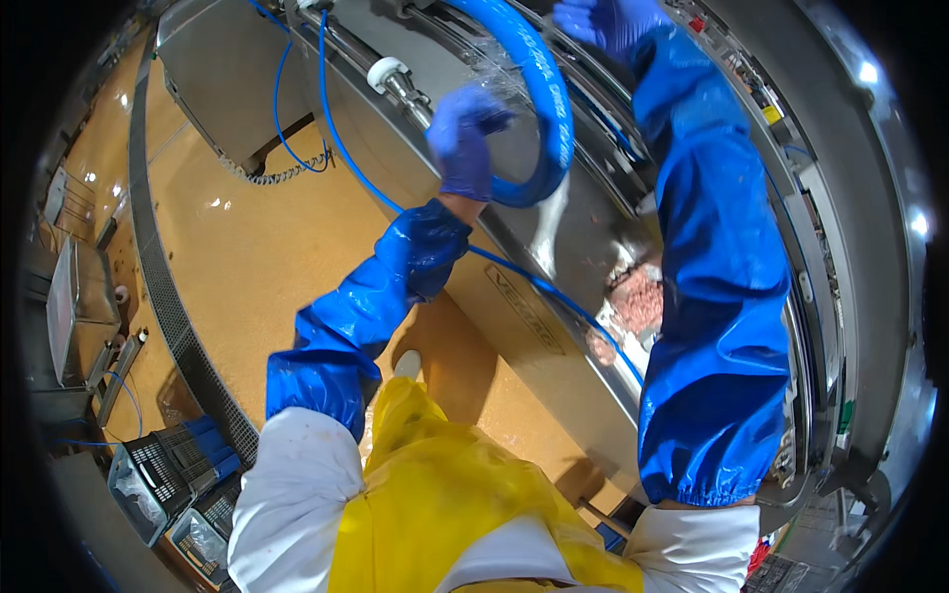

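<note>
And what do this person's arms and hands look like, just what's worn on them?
The left hand and right hand both wear violet-blue gloves. Glossy, wrinkled blue sleeve covers run along both forearms; the right one's gathered hem shows near the elbow. White sleeves show above them.

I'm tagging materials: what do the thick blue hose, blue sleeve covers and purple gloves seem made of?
Thick blue hose: likely rubber or flexible plastic, smooth with a soft sheen, curving evenly.
Blue sleeve covers: probably plastic or coated fabric, glossy, with bright highlights along creases.
Purple gloves: perhaps nitrile or similar rubber, thin, with little gloss, fitting the hands closely.
</note>
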A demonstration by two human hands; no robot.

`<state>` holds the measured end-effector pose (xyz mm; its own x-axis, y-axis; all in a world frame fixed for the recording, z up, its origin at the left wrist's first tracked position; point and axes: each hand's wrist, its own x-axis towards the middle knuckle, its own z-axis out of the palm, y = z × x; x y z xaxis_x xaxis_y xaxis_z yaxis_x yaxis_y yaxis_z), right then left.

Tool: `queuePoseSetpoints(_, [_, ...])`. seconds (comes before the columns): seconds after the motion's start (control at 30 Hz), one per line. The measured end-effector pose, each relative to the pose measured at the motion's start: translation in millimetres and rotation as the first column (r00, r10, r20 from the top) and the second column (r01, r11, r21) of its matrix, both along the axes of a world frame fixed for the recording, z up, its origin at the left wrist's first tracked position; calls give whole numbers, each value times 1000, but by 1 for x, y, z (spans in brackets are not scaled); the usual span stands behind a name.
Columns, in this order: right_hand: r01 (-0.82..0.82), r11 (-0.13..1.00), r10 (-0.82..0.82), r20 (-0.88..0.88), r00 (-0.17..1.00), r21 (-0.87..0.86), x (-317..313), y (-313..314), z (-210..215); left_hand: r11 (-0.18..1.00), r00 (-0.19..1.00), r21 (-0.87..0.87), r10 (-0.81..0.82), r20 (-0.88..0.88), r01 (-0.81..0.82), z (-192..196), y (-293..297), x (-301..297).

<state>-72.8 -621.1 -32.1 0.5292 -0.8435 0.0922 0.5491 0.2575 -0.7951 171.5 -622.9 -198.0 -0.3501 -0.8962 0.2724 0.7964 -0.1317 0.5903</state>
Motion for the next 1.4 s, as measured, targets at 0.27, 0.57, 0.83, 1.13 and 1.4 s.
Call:
queuePoseSetpoints(0.27, [755,367,-831,-557,4,-542,151,-24,65,505,335,-704,637,695,500,-138,-220,-182])
queuePoseSetpoints(0.57, [847,483,-363,-829,425,223,254,310,-167,809,748,-587,418,516,-47,-156,-411,-207])
queuePoseSetpoints(0.83, [725,46,108,-725,680,687,390,639,-435,782,790,-268,-413,453,563,-55,-81,-47])
queuePoseSetpoints(1.13, [855,-395,-282,-930,234,335,540,832,-507,3,82,-91,-463,883,996,-144,257,100])
queuePoseSetpoints(1.4, [402,-829,281,-911,-301,-388,537,972,-424,-748,185,-452,-417,890,486,-280,628,155])
